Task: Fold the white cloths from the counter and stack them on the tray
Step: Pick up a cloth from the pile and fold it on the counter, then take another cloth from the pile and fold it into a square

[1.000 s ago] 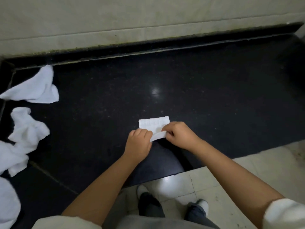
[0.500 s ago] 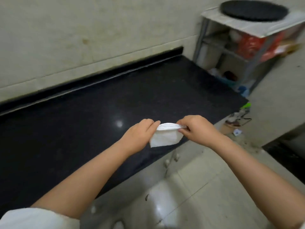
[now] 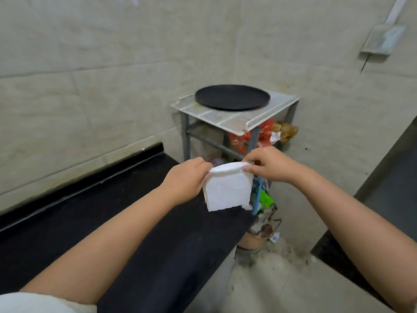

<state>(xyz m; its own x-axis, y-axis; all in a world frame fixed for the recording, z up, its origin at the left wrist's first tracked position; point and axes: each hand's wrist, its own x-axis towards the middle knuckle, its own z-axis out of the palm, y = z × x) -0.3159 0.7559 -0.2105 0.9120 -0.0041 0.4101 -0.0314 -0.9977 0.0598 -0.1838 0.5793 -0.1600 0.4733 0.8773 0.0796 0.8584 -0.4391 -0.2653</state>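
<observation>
Fingers of the left hand curl onto the left end of a folded white cloth, pinching its top fold, while the right hand pinches the right end between thumb and bent fingers. Between the two grips the cloth's folded top edge runs side to side, bowed slightly upward, and the rest of the cloth hangs straight down from it as a nearly square flap, its lower edge free and a little ragged at the right corner. Both forearms reach forward from the bottom corners of the view and converge on the cloth, palms turned inward toward each other, short white sleeves showing at the lower left.

Relative to the black counter, the cloth is held in the air above its far right end, clear of the surface. Beyond that end stands a grey metal rack, and on its white top shelf lies a round black tray. Below the shelf sit red packets, with print too blurred to read.
</observation>
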